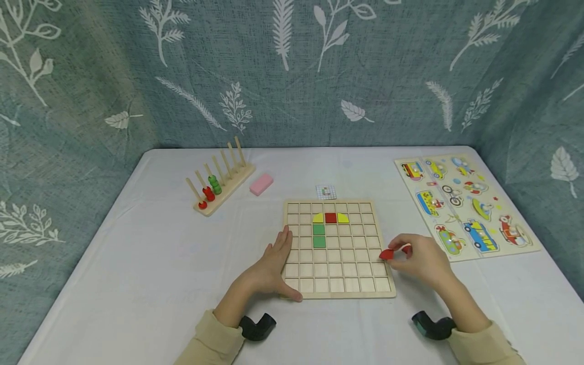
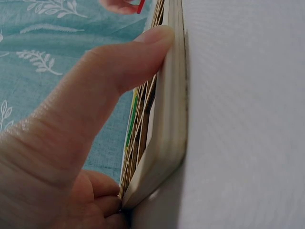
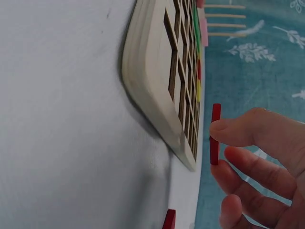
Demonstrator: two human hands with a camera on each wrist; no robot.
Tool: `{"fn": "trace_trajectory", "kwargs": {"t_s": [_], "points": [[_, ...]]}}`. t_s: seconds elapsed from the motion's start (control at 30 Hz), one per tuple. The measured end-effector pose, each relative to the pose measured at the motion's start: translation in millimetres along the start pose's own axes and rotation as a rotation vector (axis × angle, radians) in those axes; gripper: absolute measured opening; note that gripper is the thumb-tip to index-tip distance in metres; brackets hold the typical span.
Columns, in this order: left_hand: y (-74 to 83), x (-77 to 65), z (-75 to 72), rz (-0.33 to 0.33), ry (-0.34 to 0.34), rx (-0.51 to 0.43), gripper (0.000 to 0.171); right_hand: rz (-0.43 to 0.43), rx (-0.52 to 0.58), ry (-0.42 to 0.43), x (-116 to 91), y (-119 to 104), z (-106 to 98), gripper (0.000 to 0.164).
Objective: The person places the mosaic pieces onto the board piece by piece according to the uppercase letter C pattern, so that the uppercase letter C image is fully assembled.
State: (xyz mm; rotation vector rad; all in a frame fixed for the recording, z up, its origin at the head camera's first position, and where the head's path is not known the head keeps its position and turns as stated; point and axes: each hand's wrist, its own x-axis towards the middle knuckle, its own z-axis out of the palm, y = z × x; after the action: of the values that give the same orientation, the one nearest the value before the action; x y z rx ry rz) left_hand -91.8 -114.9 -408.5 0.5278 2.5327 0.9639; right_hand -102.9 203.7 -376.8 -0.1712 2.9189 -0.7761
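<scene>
A wooden grid board (image 1: 338,295) lies on the table. Set in its cells are a red square (image 1: 330,218), two yellow quarter-round pieces, one at the left (image 1: 318,218) and one at the right (image 1: 343,218), and two green squares, upper (image 1: 319,229) and lower (image 1: 319,242). My left hand (image 1: 269,268) rests at the board's near left corner, fingers extended along the left side, thumb (image 2: 128,62) on the near edge. Beside the right edge, my right hand (image 1: 424,258) pinches a thin red piece (image 3: 215,136) between thumb and fingers. Another red piece (image 1: 406,249) shows by that hand; its support is unclear.
A small pattern card (image 1: 326,191) lies beyond the board. Left of it are a pink block (image 1: 261,184) and a peg stand (image 1: 228,187) with red and green beads. A vehicle picture puzzle (image 1: 470,208) lies at the right.
</scene>
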Motion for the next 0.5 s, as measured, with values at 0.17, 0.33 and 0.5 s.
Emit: {"fn": "trace_trajectory", "kwargs": {"t_s": [0.17,0.33,0.5], "points": [[-0.2,0.7,0.3,0.001,0.002,-0.001,0.134,-0.023,0.006,-0.002,2,-4,4,0.024],[-0.4,0.6,0.4,0.000,0.002,0.005,0.134,-0.052,0.016,-0.004,4,-7,7,0.024],[-0.1,0.8,0.4,-0.004,0.003,0.005,0.134,-0.050,0.023,-0.012,6,-12,11,0.024]]}}
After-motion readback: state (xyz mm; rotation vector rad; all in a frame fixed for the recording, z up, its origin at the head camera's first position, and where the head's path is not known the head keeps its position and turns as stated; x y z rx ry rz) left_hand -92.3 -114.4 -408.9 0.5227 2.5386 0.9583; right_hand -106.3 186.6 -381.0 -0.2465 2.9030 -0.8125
